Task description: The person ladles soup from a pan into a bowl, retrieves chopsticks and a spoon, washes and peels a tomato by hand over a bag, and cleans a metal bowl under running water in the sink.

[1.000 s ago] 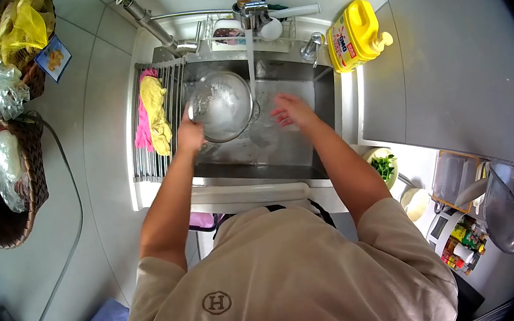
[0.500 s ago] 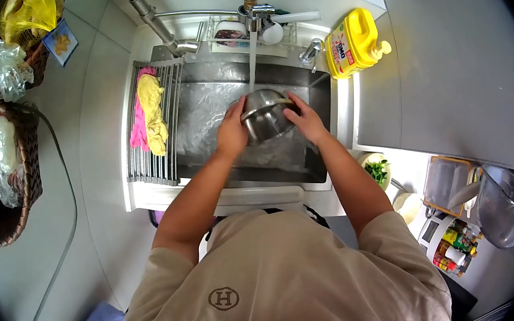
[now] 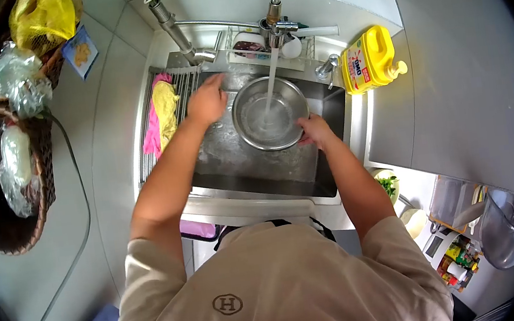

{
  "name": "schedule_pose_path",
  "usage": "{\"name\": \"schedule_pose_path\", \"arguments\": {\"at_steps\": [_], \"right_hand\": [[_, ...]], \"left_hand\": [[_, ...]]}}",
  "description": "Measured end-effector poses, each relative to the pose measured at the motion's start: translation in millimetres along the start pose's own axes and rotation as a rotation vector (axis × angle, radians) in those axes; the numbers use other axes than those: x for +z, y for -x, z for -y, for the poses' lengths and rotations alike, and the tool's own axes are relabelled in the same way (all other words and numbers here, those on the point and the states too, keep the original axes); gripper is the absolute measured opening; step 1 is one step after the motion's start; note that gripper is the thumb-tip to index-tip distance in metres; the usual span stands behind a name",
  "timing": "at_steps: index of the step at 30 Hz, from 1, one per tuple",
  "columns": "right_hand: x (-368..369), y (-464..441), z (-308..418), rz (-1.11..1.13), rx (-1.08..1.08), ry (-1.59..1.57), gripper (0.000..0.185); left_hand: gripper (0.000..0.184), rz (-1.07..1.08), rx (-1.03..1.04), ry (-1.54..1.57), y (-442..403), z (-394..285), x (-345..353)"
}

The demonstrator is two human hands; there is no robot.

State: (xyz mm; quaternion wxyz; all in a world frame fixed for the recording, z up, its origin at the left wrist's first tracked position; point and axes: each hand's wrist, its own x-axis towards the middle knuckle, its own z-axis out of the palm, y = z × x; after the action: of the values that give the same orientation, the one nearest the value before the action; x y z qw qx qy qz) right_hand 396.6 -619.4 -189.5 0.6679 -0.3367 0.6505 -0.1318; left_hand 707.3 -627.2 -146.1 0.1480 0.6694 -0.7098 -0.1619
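A round stainless steel bowl (image 3: 245, 130) is in the sink (image 3: 226, 164), its mouth facing up. Water from the faucet (image 3: 275, 16) falls into it. My right hand (image 3: 315, 131) grips the bowl's lower right rim, thumb over the edge. Off to the left of the bowl, my left hand (image 3: 206, 101) holds nothing. Its index finger sticks out toward the back of the sink, and some of its other fingers are bent. Close by on that side, a yellow cloth (image 3: 166, 110) and a pink cloth (image 3: 152, 134) lie on the slatted drying rack (image 3: 183, 83).
A yellow detergent bottle (image 3: 371, 62) stands right of the sink. Behind the faucet is a wire caddy (image 3: 236, 57). Woven baskets (image 3: 46, 178) with plastic bags are at far left. Greens (image 3: 388, 185) in a bowl and a clear pitcher (image 3: 506, 233) are at lower right.
The bowl was tilted between both hands; now it faces up under the water. My left hand has let go and moved left. My right hand stays on the rim. The view has shifted slightly.
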Motion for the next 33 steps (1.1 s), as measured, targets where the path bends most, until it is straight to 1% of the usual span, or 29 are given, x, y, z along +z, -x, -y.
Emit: {"name": "schedule_pose_path", "arguments": {"at_steps": [3, 4, 6, 7, 9, 10, 12, 13, 14, 15, 16, 17, 18, 21, 22, 24, 25, 26, 27, 28, 29, 30, 31, 33], "right_hand": [[6, 20, 15, 0.012, 0.043, 0.007, 0.038], [5, 24, 18, 0.004, 0.034, 0.014, 0.037], [1, 28, 19, -0.014, 0.021, 0.022, 0.034], [-5, 20, 10, -0.046, -0.064, 0.072, 0.037], [-16, 4, -16, -0.11, -0.231, 0.167, 0.044], [-13, 18, -7, -0.171, -0.262, 0.235, 0.047], [-10, 49, 17, -0.294, -0.333, 0.38, 0.055], [-8, 57, 19, -0.35, -0.487, 0.384, 0.058], [-5, 65, 20, -0.405, -0.643, 0.389, 0.061], [-4, 70, 20, -0.458, -0.801, 0.395, 0.065], [-4, 74, 19, -0.514, -0.892, 0.457, 0.066], [-4, 77, 17, -0.568, -0.982, 0.521, 0.068], [-2, 81, 14, -0.619, -1.072, 0.586, 0.07], [-4, 86, 0, -0.367, -1.106, 0.804, 0.075], [2, 89, -4, -0.311, -1.102, 0.72, 0.074], [15, 92, -13, -0.189, -1.099, 0.56, 0.073], [17, 73, -34, -0.051, -0.883, 0.295, 0.072], [19, 41, -68, 0.083, -0.653, 0.037, 0.071], [18, 25, -84, 0.208, -0.414, -0.216, 0.071], [19, 35, -74, 0.158, -0.462, -0.216, 0.069], [27, 58, -47, 0.106, -0.509, -0.218, 0.068], [37, 86, -20, 0.055, -0.55, -0.221, 0.067], [44, 109, -2, 0.003, -0.583, -0.226, 0.066], [47, 134, 24, -0.223, -0.868, -0.067, 0.07]], "left_hand": [[0.055, 0.112, 0.06, -0.192, -38, 3, -11], [0.059, 0.112, 0.175, -0.274, -50, 9, -10], [0.061, 0.172, 0.14, -0.391, -71, 19, -13], [0.062, 0.205, 0.127, -0.453, -79, 20, -16], [0.064, 0.148, 0.086, -0.466, -86, 22, -18], [0.06, 0.201, 0.028, -0.483, -87, 11, -23], [0.056, 0.059, 0.002, -0.304, -72, -3, -15], [0.054, -0.015, -0.015, -0.214, -65, -7, -10], [0.049, -0.216, 0.061, -0.094, -57, 9, 18], [0.048, -0.118, -0.114, 0.127, -37, -12, 10], [0.053, -0.027, -0.238, 0.341, -17, -12, 24], [0.064, 0.384, -0.696, 0.766, -2, -21, 22], [0.069, 0.548, -0.871, 1.227, 21, -49, 3], [0.066, 0.41, -0.813, 1.798, 58, -67, 3], [0.055, 0.247, -0.904, 1.914, 62, -70, 4], [0.048, 0.211, -0.887, 1.809, 79, -46, 46], [0.045, 0.19, -0.875, 1.756, 86, -40, 58], [0.038, 0.122, -0.972, 1.6, 94, -61, 56], [0.038, 0.14, -0.959, 1.619, 108, -49, 91], [0.038, 0.097, -1.006, 1.639, 116, -58, 97], [0.038, 0.056, -1.052, 1.659, 120, -69, 100], [0.038, 0.031, -1.003, 1.679, 120, -80, 91], [0.039, -0.039, -0.992, 1.707, 114, -105, 60], [0.039, -0.156, -0.816, 1.655, 104, -136, 8]]}}
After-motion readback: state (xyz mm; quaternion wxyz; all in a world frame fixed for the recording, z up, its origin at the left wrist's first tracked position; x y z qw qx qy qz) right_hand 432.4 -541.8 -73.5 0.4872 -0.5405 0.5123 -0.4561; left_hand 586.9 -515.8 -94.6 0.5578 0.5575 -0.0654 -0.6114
